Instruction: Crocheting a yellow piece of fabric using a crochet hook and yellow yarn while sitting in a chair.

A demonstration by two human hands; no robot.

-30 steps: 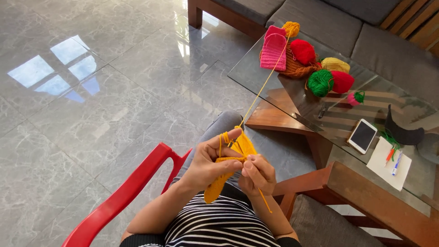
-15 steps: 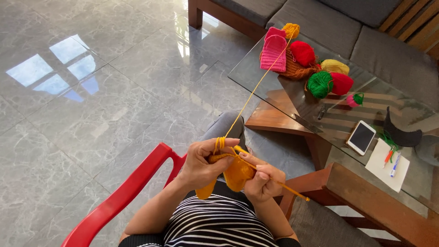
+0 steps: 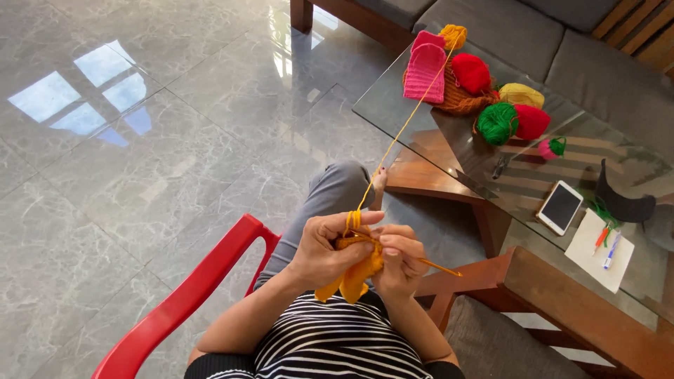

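Observation:
My left hand point(image 3: 324, 247) grips a piece of orange crochet work point(image 3: 353, 274), with the orange yarn strand point(image 3: 404, 130) wound over its forefinger. The strand runs up and right to an orange yarn ball point(image 3: 454, 34) on the glass table. My right hand point(image 3: 401, 261) pinches a thin orange crochet hook point(image 3: 439, 266) whose tip sits in the work between both hands. The hook's tail points right and slightly down. Both hands hover above my lap, over grey trousers and a striped top.
A glass-topped wooden table point(image 3: 393, 105) at the right holds a pink knitted piece point(image 3: 424, 70), red, yellow and green yarn balls point(image 3: 497, 123), a phone point(image 3: 560, 207), and paper with pens point(image 3: 600, 245). A red plastic chair arm point(image 3: 182, 302) lies left. Grey sofa behind.
The work has been turned and bunched lower in my left hand. My right hand has drawn the hook out to the right, then settled close against the work again.

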